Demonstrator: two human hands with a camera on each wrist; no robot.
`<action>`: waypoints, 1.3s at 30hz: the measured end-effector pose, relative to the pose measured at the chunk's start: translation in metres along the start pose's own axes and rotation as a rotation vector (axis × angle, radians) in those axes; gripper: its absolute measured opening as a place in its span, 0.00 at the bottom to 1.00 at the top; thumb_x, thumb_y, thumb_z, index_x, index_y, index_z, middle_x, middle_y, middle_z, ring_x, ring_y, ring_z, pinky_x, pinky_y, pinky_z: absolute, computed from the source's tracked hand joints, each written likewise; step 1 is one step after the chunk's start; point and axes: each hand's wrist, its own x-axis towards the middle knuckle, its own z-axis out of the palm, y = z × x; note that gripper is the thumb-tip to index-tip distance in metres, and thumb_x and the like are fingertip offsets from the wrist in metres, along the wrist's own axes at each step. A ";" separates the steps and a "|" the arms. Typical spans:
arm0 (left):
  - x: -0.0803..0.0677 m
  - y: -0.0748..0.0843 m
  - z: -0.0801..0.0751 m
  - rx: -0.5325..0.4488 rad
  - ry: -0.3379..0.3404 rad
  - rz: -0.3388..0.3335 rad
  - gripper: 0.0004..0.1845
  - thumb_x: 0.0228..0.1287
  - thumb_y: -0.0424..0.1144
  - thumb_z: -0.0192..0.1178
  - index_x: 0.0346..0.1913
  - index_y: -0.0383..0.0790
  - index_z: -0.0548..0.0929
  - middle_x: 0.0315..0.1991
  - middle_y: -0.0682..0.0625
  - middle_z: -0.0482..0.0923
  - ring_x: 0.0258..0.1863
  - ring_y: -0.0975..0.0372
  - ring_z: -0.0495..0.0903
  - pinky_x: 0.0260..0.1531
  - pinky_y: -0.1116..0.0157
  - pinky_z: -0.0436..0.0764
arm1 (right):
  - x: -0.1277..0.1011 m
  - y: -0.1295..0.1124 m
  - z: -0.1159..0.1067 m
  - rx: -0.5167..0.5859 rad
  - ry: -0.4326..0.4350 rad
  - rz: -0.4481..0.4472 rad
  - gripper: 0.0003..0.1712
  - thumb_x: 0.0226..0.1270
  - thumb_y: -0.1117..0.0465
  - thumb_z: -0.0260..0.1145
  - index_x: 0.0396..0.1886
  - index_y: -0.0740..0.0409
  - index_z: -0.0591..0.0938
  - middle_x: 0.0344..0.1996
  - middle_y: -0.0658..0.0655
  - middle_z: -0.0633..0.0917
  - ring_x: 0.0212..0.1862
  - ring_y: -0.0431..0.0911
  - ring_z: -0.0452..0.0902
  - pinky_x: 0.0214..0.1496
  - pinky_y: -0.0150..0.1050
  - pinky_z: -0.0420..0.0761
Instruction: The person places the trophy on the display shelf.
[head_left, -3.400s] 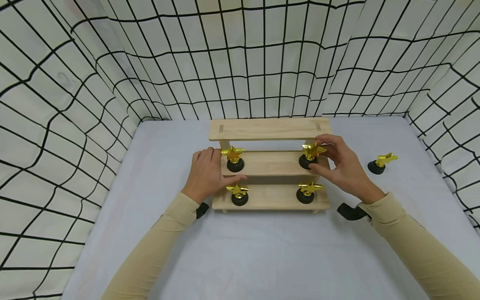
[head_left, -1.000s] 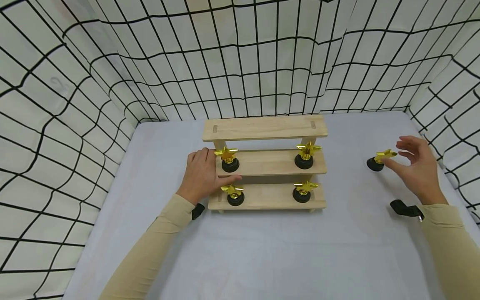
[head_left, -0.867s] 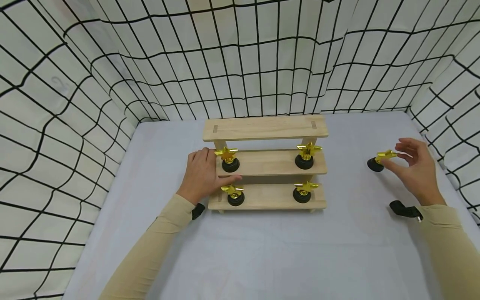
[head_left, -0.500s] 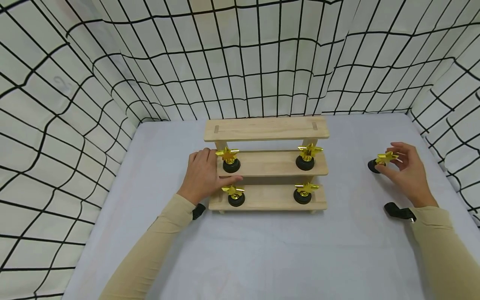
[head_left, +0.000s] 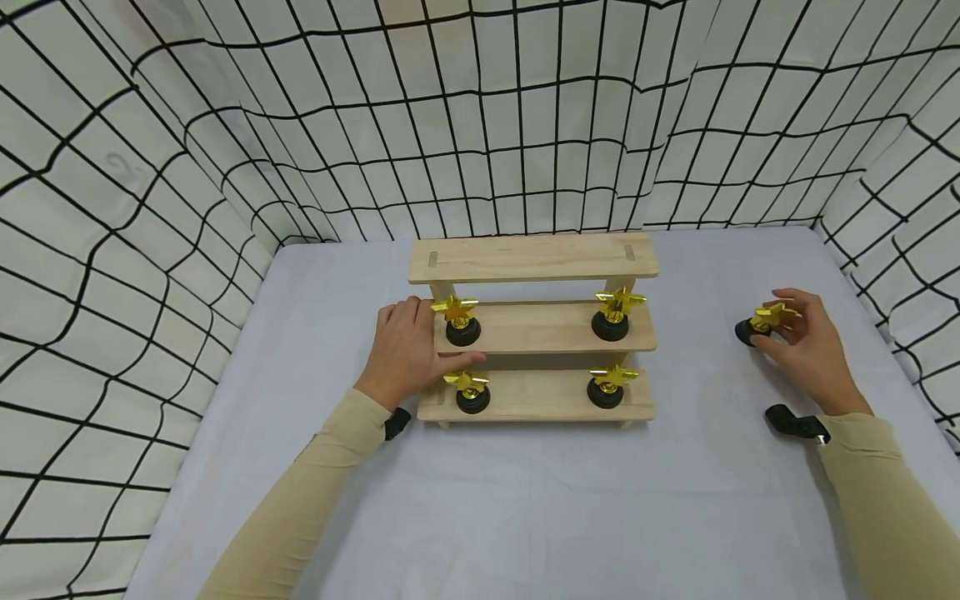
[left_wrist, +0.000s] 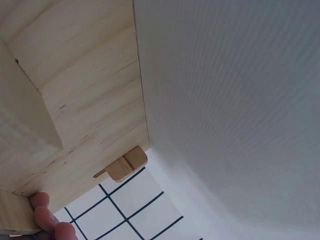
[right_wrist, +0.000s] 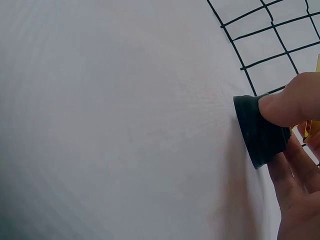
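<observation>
Pinching the star trophy [head_left: 762, 321] by its black base, the right hand [head_left: 806, 350] has fingers and thumb closed on it where it stands on the white table [head_left: 525, 500], well right of the wooden stepped shelf [head_left: 534, 327]. The left hand [head_left: 408, 350] lies flat against the shelf's left end, thumb on the middle step. Because the grip sits low under a top-heavy star, the trophy could tip when lifted, or knock a trophy already on the steps.

A three-tier shelf [head_left: 532, 258] is positioned at the centre of the tabletop [head_left: 525, 500], with a curtain [head_left: 480, 117] behind it. Two trophies [head_left: 462, 322] [head_left: 613, 315] are placed on the middle tier, two [head_left: 467, 392] [head_left: 608, 386] on the bottom tier. The left hand [head_left: 408, 350] is located at the shelf's left end. A fifth trophy [head_left: 756, 323] is located on the tabletop well right of the shelf, at the right hand [head_left: 806, 350].
</observation>
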 end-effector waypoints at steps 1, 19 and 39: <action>0.000 0.000 0.000 0.002 0.002 0.002 0.49 0.44 0.78 0.68 0.45 0.33 0.76 0.39 0.41 0.76 0.43 0.46 0.78 0.53 0.49 0.69 | 0.000 -0.001 0.001 -0.001 0.002 0.002 0.48 0.64 0.72 0.73 0.78 0.47 0.61 0.53 0.24 0.68 0.56 0.20 0.67 0.59 0.10 0.69; -0.001 -0.001 0.002 -0.006 0.024 0.020 0.60 0.47 0.93 0.35 0.43 0.32 0.75 0.38 0.41 0.75 0.41 0.46 0.77 0.51 0.49 0.70 | -0.003 0.001 0.005 -0.006 0.015 0.000 0.43 0.64 0.69 0.75 0.75 0.53 0.65 0.56 0.24 0.67 0.57 0.20 0.66 0.59 0.10 0.69; -0.001 -0.002 0.002 -0.005 0.027 0.025 0.52 0.47 0.87 0.56 0.43 0.34 0.76 0.38 0.42 0.75 0.41 0.47 0.78 0.50 0.49 0.70 | -0.007 0.002 0.007 -0.024 0.014 0.026 0.42 0.65 0.63 0.76 0.75 0.48 0.67 0.58 0.33 0.72 0.54 0.18 0.66 0.54 0.09 0.69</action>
